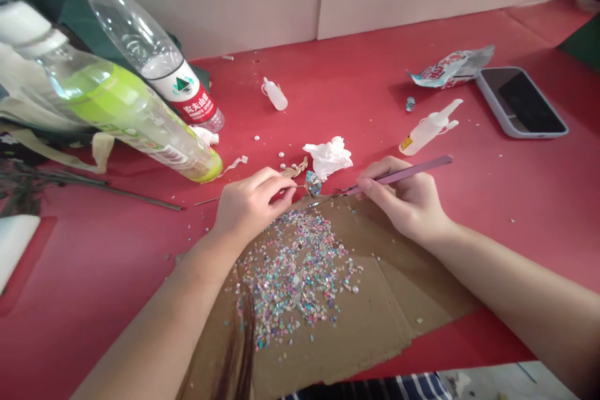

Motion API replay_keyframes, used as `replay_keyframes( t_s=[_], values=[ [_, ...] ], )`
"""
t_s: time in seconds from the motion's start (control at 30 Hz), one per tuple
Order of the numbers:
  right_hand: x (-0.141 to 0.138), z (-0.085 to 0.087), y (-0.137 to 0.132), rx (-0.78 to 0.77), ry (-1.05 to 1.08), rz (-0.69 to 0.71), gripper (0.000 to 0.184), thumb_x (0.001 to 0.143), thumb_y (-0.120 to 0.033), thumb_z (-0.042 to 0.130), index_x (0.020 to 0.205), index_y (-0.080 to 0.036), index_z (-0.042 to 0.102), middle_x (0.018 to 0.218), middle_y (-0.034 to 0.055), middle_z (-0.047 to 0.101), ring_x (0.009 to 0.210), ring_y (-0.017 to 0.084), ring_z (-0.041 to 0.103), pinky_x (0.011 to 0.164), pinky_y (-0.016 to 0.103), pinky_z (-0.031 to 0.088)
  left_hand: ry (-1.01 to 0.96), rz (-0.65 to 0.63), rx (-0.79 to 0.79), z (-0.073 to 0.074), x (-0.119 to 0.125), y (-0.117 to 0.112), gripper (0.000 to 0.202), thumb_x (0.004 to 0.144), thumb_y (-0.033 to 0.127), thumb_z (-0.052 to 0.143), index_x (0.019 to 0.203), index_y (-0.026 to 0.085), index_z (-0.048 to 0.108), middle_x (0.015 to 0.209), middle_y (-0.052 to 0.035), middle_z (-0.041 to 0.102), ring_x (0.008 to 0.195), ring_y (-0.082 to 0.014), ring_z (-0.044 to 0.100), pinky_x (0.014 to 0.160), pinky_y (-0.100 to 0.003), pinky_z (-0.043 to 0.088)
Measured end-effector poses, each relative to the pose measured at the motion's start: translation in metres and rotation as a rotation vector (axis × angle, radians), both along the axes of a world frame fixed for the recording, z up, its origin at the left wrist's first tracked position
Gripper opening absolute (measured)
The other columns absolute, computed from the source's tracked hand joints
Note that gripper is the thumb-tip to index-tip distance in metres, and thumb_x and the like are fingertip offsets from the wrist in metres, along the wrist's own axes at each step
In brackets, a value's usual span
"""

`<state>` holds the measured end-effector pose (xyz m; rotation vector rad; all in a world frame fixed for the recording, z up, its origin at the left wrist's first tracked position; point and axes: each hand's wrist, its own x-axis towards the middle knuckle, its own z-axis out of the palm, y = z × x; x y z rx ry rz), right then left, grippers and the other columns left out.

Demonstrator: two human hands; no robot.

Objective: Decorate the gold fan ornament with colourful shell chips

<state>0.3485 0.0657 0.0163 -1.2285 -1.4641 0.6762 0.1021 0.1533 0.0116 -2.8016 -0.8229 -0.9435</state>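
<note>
My left hand (pixel 250 203) is closed in a pinch on a thin wire stem that carries a small leaf-shaped piece (pixel 313 184) covered in shiny chips. My right hand (pixel 407 198) grips pink tweezers (pixel 398 175) whose tips point left toward that piece. Both hands hover over the far edge of a brown cardboard sheet (pixel 375 319). A heap of small iridescent chips (pixel 295 272) is spread on the cardboard just below my hands. A crumpled white tissue (pixel 329 157) lies just beyond the piece.
On the red table (pixel 515 200), two plastic bottles (pixel 140 106) lean at the far left. A small glue bottle (pixel 427 128) and another tiny bottle (pixel 275 94) lie behind my hands. A phone (pixel 520 102) and a torn wrapper (pixel 452 67) are at the far right.
</note>
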Motion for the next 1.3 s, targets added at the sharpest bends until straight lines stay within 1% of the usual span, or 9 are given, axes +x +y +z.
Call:
replay_keyframes(
  t_s=[0.13, 0.27, 0.43, 0.5, 0.7, 0.83, 1.03, 1.17, 1.3],
  values=[
    [0.002, -0.003, -0.001, 0.061, -0.075, 0.036, 0.015, 0.094, -0.026, 0.061, 0.08, -0.022, 0.065, 0.069, 0.0005, 0.068, 0.06, 0.014, 0.063, 0.052, 0.026, 0.05, 0.012, 0.012, 0.013, -0.001, 0.0, -0.001, 0.004, 0.09, 0.023, 0.066, 0.091, 0.022, 0.07, 0.086, 0.0032, 0.075, 0.07, -0.0085, 0.07, 0.058, -0.021, 0.048],
    [0.006, -0.009, -0.003, 0.126, -0.207, 0.143, 0.01, 0.096, -0.02, 0.057, 0.088, -0.023, 0.063, 0.073, 0.0006, 0.068, 0.062, 0.014, 0.063, 0.054, 0.028, 0.05, 0.01, 0.016, 0.045, 0.0, 0.001, -0.003, 0.005, 0.09, 0.021, 0.065, 0.088, 0.022, 0.069, 0.084, 0.0045, 0.074, 0.068, -0.0079, 0.069, 0.054, -0.022, 0.045],
    [0.005, -0.005, -0.007, 0.231, -0.406, 0.297, 0.009, 0.09, -0.014, 0.062, 0.087, -0.023, 0.063, 0.072, -0.0002, 0.071, 0.06, 0.014, 0.064, 0.056, 0.029, 0.046, 0.04, -0.001, 0.125, 0.001, 0.001, -0.003, 0.007, 0.089, 0.017, 0.065, 0.085, 0.022, 0.069, 0.081, 0.0052, 0.073, 0.063, -0.0079, 0.065, 0.051, -0.024, 0.041],
    [0.004, -0.003, -0.009, 0.259, -0.46, 0.333, 0.01, 0.09, -0.013, 0.06, 0.087, -0.023, 0.062, 0.071, -0.0003, 0.07, 0.06, 0.015, 0.064, 0.056, 0.029, 0.045, 0.041, 0.003, 0.133, 0.001, 0.001, -0.003, 0.008, 0.089, 0.018, 0.065, 0.084, 0.022, 0.069, 0.08, 0.0054, 0.072, 0.062, -0.0081, 0.065, 0.051, -0.024, 0.041],
    [0.005, -0.002, -0.01, 0.217, -0.451, 0.364, 0.01, 0.093, -0.016, 0.057, 0.089, -0.024, 0.06, 0.068, 0.0, 0.068, 0.06, 0.015, 0.064, 0.054, 0.03, 0.045, 0.049, -0.001, 0.16, 0.002, 0.002, -0.001, 0.011, 0.091, 0.022, 0.063, 0.083, 0.023, 0.07, 0.079, 0.0026, 0.073, 0.072, -0.013, 0.065, 0.061, -0.027, 0.047],
    [0.002, -0.001, -0.011, 0.26, -0.542, 0.348, 0.011, 0.093, -0.017, 0.058, 0.085, -0.023, 0.061, 0.07, 0.0001, 0.071, 0.057, 0.013, 0.063, 0.053, 0.029, 0.044, 0.052, 0.006, 0.157, 0.003, 0.003, -0.001, 0.015, 0.092, 0.024, 0.061, 0.08, 0.023, 0.07, 0.078, 0.0024, 0.072, 0.07, -0.0131, 0.063, 0.061, -0.027, 0.047],
    [-0.001, -0.002, -0.009, 0.182, -0.597, 0.283, 0.015, 0.097, -0.026, 0.06, 0.084, -0.022, 0.065, 0.075, 0.0026, 0.075, 0.063, 0.015, 0.069, 0.054, 0.029, 0.045, 0.017, -0.012, 0.17, 0.001, 0.003, -0.001, 0.015, 0.092, 0.022, 0.061, 0.08, 0.022, 0.069, 0.078, 0.0022, 0.072, 0.07, -0.0133, 0.063, 0.061, -0.028, 0.048],
    [-0.003, -0.003, -0.01, 0.219, -0.633, 0.313, 0.014, 0.096, -0.026, 0.062, 0.085, -0.021, 0.066, 0.078, 0.0021, 0.077, 0.067, 0.016, 0.071, 0.057, 0.03, 0.047, 0.023, -0.009, 0.126, 0.0, 0.003, -0.001, 0.016, 0.094, 0.024, 0.059, 0.082, 0.022, 0.07, 0.08, 0.0015, 0.072, 0.072, -0.0134, 0.064, 0.061, -0.028, 0.047],
    [-0.002, -0.002, -0.01, 0.192, -0.591, 0.328, 0.015, 0.096, -0.028, 0.062, 0.083, -0.022, 0.064, 0.076, 0.0016, 0.076, 0.068, 0.017, 0.071, 0.06, 0.031, 0.049, 0.056, 0.02, 0.088, 0.0, 0.004, -0.002, 0.022, 0.095, 0.027, 0.056, 0.082, 0.023, 0.072, 0.08, 0.0012, 0.073, 0.074, -0.0135, 0.066, 0.062, -0.028, 0.047]
  ],
)
